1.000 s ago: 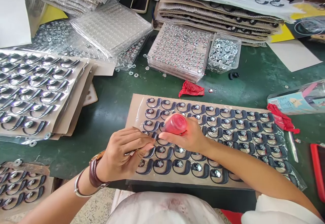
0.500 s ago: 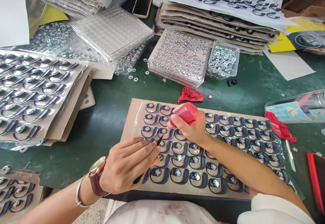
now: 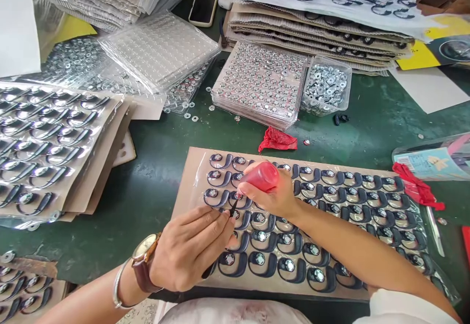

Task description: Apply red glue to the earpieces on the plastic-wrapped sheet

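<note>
My left hand (image 3: 194,248), with a watch (image 3: 145,250) on its wrist, is closed around slim black pointed tweezers (image 3: 233,209); most of their length is hidden under the fingers. Their tip is beside a black curved piece with a round silvery stud (image 3: 237,196). My right hand (image 3: 273,196) grips a translucent red squeeze bottle (image 3: 261,177), tilted with its nozzle end down toward that same stud. Whether the nozzle touches it I cannot tell. Both hands are above a film-covered cardboard sheet (image 3: 187,177) carrying rows of such black pieces.
Behind the sheet are a crumpled red cloth (image 3: 277,139), a stack of stud trays (image 3: 257,81) and a clear box of metal washers (image 3: 326,86). More loaded sheets (image 3: 47,143) lie at left. A plastic jar (image 3: 433,155) lies at right, near a second red cloth (image 3: 416,187).
The red bottle's nozzle end has moved down and left, closer to the stud at the tweezers' tip. The left hand keeps its hold. The camera view has shifted slightly.
</note>
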Demonstrator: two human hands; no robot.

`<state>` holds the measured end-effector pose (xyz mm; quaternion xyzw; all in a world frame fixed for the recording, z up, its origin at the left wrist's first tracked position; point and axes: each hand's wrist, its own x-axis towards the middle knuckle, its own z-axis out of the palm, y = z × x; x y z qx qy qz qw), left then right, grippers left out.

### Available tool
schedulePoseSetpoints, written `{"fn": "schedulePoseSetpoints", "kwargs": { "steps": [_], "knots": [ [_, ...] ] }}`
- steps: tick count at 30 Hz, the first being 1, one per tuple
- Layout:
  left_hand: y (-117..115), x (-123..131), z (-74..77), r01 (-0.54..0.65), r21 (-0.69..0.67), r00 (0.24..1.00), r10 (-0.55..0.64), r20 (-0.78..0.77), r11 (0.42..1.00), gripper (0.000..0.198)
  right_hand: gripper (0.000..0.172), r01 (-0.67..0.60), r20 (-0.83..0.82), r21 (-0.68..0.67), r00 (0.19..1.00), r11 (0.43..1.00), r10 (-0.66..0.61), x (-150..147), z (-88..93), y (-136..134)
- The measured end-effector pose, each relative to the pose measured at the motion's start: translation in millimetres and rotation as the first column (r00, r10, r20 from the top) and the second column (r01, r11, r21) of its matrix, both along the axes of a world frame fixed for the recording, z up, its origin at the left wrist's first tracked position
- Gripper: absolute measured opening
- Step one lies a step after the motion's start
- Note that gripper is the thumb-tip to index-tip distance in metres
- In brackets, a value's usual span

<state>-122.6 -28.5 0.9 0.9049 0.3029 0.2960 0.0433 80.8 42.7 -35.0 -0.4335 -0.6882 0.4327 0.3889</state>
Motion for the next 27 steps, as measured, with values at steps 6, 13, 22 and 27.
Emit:
{"fn": "schedulePoseSetpoints", "kwargs": {
  "steps": [6,13,22,27],
  "knots": [
    [2.2,-1.8,1.1,0.005,-0.002,1.0,-0.005,-0.009,1.0,0.017,0.024,0.063,0.047,0.036,0.997,0.997,-0.064,1.6,1.0,2.1],
    [3.9,-1.3,2.1,0.015,-0.035,1.0,-0.014,0.003,0.999,0.018,0.024,0.076,0.05,0.044,0.996,0.996,-0.079,3.3,1.5,2.0],
    [6.1,1.3,7.7,0.002,-0.021,1.0,-0.002,-0.006,1.0,0.016,0.025,0.056,0.047,0.042,0.997,0.998,-0.058,0.6,2.2,2.2],
    [6.6,2.2,7.6,-0.004,-0.028,1.0,0.004,0.001,1.0,0.015,0.025,0.087,0.088,0.009,0.992,0.996,-0.087,3.5,7.3,2.4]
  ]
}}
